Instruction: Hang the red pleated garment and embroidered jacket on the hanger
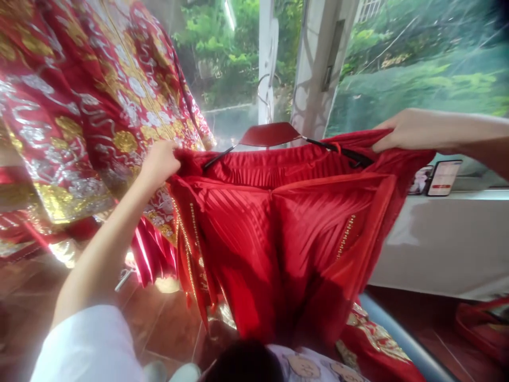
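A red pleated skirt (246, 228) with gold beaded trim is stretched wide in front of me, its waist at the top. My left hand (161, 162) is closed on the left end of the waistband. At the opposite end, my right hand (397, 130) grips the skirt's upper edge, fingers partly hidden behind the cloth. Between my hands a clothes hanger (270, 133) shows a dark red centre piece, black arms inside the waist and a metal hook standing up. Gold embroidery shows on the skirt's lower part at the right.
At the left hangs a red jacket (119, 90) embroidered in gold and silver. Behind the skirt are windows (234, 58) with a pale frame. Two phones, one a white-screened phone (444, 178), lean on the sill at the right. A red-rimmed bag or basket (485, 323) sits low right on the tiled floor (170, 329).
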`<state>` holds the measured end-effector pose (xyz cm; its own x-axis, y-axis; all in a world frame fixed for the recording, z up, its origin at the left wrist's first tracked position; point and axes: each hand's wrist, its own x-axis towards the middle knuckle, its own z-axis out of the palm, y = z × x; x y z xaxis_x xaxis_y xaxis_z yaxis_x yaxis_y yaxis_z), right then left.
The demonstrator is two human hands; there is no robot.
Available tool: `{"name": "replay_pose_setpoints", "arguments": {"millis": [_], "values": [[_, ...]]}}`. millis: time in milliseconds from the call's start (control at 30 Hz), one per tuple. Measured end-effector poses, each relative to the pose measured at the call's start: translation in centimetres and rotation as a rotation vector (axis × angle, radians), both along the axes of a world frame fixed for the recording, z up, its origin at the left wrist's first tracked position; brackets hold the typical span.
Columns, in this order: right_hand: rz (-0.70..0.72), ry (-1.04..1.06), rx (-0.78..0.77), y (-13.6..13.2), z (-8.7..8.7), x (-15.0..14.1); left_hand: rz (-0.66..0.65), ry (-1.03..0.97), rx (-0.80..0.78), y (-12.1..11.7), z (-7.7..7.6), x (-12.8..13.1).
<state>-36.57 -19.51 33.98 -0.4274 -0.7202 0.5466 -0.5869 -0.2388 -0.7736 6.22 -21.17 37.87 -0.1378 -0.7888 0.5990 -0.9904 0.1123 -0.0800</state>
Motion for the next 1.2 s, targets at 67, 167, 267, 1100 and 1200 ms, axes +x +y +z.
{"name": "replay_pose_setpoints", "arguments": {"millis": [67, 167, 267, 1100, 1200], "values": [[0.009, -0.049, -0.014, -0.1, -0.9, 1.1, 0.011, 0.017, 0.075, -0.8, -1.2, 0.1], [0.078, -0.101, 0.014, -0.9, -1.8, 0.6, -0.015, 0.076, 0.169, -1.9, -3.5, 0.2], [0.195, -0.062, 0.383, -2.5, -1.4, -2.1, -0.071, 0.127, 0.235, -2.3, -6.0, 0.5], [0.835, -0.467, 0.593, -5.3, -8.3, -4.8, -0.235, 0.899, 0.932, 0.0, -13.5, 2.8], [0.819, -0.670, 0.503, -4.4, -8.5, -4.6, -0.122, 1.112, 0.792, -1.3, -13.4, 3.2]]}}
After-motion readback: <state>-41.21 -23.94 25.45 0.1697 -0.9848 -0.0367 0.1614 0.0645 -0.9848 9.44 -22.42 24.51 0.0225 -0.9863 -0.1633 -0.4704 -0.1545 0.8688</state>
